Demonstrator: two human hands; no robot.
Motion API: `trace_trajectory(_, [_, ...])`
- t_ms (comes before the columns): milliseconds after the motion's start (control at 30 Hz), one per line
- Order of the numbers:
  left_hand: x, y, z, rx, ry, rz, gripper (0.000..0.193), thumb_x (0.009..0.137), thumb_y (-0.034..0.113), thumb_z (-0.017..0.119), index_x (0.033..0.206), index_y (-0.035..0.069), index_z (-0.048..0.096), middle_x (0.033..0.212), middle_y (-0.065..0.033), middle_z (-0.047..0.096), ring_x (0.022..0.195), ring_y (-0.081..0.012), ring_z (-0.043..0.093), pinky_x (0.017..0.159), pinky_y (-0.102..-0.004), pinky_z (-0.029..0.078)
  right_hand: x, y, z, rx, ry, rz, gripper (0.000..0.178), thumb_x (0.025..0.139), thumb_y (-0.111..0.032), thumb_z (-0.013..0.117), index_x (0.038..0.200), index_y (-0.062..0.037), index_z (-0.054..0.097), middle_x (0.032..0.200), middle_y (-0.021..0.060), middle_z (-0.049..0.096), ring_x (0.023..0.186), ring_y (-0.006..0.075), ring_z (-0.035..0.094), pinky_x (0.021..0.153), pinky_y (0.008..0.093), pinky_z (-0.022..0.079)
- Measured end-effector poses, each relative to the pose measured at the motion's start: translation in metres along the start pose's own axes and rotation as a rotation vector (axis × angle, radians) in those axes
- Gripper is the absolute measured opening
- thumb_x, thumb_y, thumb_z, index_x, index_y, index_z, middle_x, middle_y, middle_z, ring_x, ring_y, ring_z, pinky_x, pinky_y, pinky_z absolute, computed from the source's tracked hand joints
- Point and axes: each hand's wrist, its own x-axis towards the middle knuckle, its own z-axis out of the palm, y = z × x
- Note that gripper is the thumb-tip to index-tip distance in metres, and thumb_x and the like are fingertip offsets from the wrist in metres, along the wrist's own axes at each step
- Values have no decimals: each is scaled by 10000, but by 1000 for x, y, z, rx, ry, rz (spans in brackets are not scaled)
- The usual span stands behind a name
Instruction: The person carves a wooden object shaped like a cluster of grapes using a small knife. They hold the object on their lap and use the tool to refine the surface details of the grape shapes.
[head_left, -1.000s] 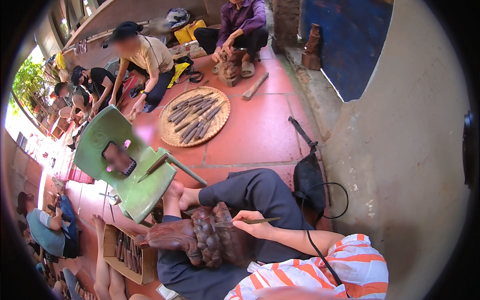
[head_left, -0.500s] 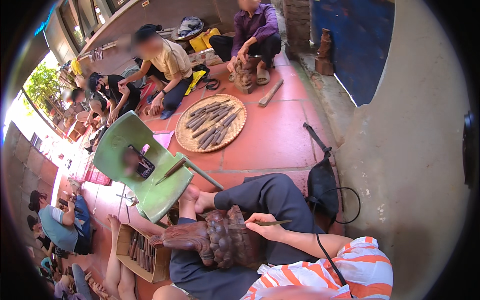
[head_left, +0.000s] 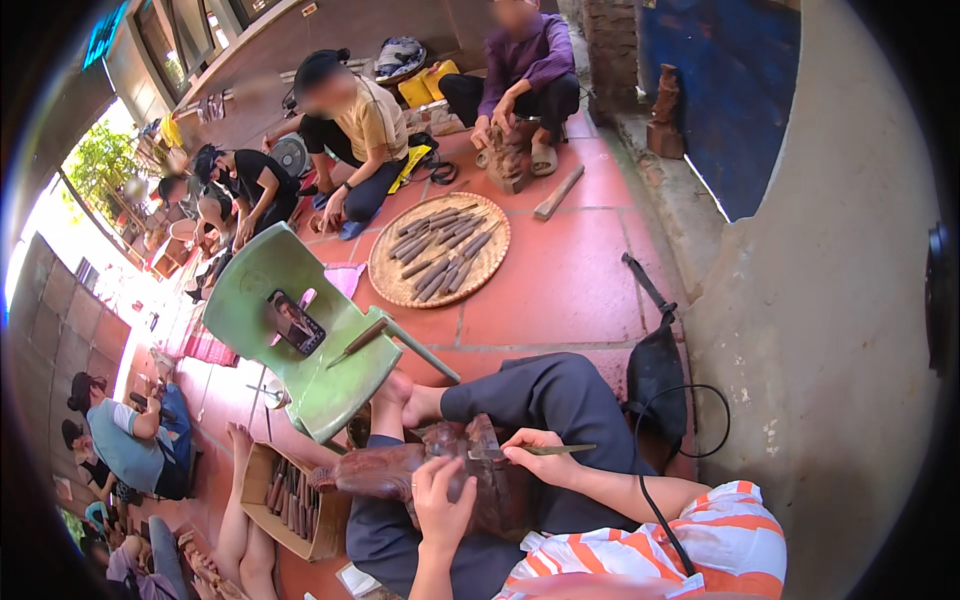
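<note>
A dark brown carved wood block lies across my lap, over my dark trousers. My right hand grips a slim metal chisel whose tip touches the top of the block. My left hand comes up from the lower edge and rests on the block just beside the chisel tip, fingers pressed on the wood. My bare foot lies beyond the block.
A green plastic chair lies tipped ahead with a phone and a tool on it. A round woven tray of chisels sits further out, a cardboard tool box at left, a black bag and wall at right. Several people sit around.
My left hand has come up onto the carving beside the chisel tip. My right hand keeps the chisel on the block. The view has shifted slightly as my head moved.
</note>
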Motion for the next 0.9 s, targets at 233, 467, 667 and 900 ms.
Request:
trace_trajectory(233, [-28, -23, 31, 234, 10, -295, 904, 642, 212, 847, 1407, 43, 395, 1371, -212, 428, 1318, -387, 381, 1142, -546, 222, -3, 7, -2, 64, -16, 97, 156, 948, -112, 606, 1035, 14, 639, 962, 93, 699, 929, 147, 680, 745, 243, 555])
trace_trajectory(467, [-31, -30, 38, 238, 76, -279, 825, 668, 194, 801, 1386, 38, 427, 1295, -184, 518, 1237, -335, 490, 1127, -562, 254, -12, -2, 0, 105, 17, 206, 187, 957, -151, 600, 1035, 15, 640, 963, 99, 701, 871, 136, 682, 733, 244, 556])
trace_trajectory(667, [-31, -29, 45, 265, 144, -264, 753, 694, 201, 771, 1360, 33, 462, 1255, -181, 551, 1209, -334, 515, 1116, -552, 280, -12, 5, -1, 122, 13, 165, 204, 959, -168, 601, 1035, 17, 642, 958, 92, 698, 828, 112, 669, 733, 232, 543])
trace_trajectory(900, [-45, -32, 22, 271, 151, -306, 774, 666, 158, 752, 1367, 28, 449, 1282, -195, 539, 1220, -352, 505, 1118, -544, 280, -13, 6, 20, 131, -61, 207, 191, 953, -161, 605, 1015, 13, 651, 940, 90, 702, 824, 107, 662, 736, 237, 541])
